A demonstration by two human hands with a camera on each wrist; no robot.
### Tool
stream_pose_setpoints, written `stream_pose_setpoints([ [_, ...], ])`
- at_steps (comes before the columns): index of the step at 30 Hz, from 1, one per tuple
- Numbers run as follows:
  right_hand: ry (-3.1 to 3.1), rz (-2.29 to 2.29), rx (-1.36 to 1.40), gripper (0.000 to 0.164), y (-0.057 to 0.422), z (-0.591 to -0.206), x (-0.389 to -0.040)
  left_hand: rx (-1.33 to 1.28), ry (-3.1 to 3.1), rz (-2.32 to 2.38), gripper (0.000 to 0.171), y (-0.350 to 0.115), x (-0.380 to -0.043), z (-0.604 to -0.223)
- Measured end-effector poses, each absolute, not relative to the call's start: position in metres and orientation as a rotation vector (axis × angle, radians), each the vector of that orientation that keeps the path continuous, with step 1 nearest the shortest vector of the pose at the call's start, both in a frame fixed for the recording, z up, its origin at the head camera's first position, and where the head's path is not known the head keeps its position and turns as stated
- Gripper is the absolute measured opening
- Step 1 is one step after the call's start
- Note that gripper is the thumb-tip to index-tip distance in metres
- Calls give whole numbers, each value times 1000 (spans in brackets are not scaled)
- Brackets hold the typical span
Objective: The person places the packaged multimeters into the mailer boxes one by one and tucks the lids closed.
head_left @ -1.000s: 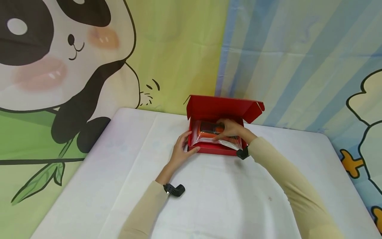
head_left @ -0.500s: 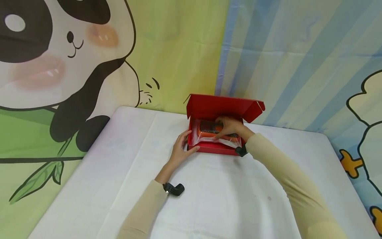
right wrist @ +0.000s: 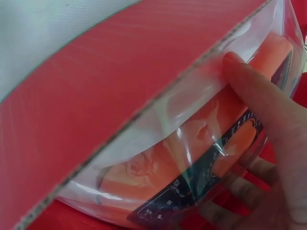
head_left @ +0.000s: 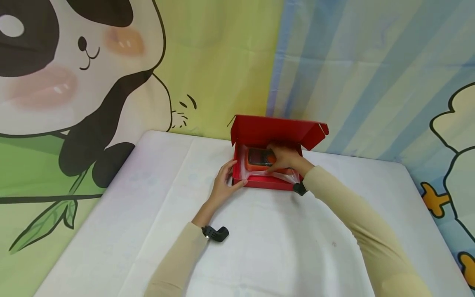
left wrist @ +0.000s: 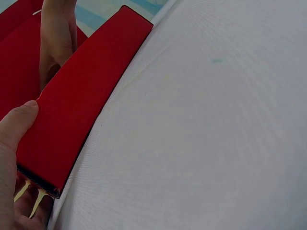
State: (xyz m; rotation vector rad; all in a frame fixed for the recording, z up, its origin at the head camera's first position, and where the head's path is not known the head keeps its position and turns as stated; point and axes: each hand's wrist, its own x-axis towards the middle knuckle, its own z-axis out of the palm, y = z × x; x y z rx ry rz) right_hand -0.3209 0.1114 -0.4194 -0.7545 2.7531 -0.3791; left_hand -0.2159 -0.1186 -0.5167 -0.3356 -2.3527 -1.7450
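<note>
An orange multimeter point(head_left: 256, 156) with a dark face lies in a clear plastic bag inside the red cardboard box point(head_left: 267, 184). My right hand point(head_left: 285, 159) reaches into the box and grips the bagged multimeter, thumb on its near side and fingers along the far side. White markings and an orange dial show through the plastic bag point(right wrist: 230, 151) in the right wrist view. My left hand point(head_left: 222, 185) holds the box's near left corner. In the left wrist view its thumb point(left wrist: 21, 120) lies at the top edge of the front wall, with the other fingers round the side.
The box lid point(head_left: 274, 130) stands raised at the back, its side flap angled out on the right. A white cloth point(head_left: 259, 243) covers the table. Behind it hangs a printed curtain point(head_left: 222, 62) with a panda.
The right hand has shifted slightly deeper into the box, towards the back, keeping its grip on the multimeter. The left hand stays at the box corner. The head view has shifted slightly.
</note>
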Motion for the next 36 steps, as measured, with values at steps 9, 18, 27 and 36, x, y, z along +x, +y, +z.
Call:
stream_pose_setpoints([
  [9,2750,-397,-665,75,118,-419,-317,-368,-2348,-1741,72,-112,-218,-516],
  [18,2717,-560,-597,82,122,-421,-307,-342,-2355,-1741,73,-112,-216,-517],
  [27,2699,-564,-645,84,122,-418,-304,-357,-2346,-1747,73,-117,-216,-520],
  [36,2620,-747,-692,75,129,-414,-300,-346,-2351,-1758,75,-119,-217,-520],
])
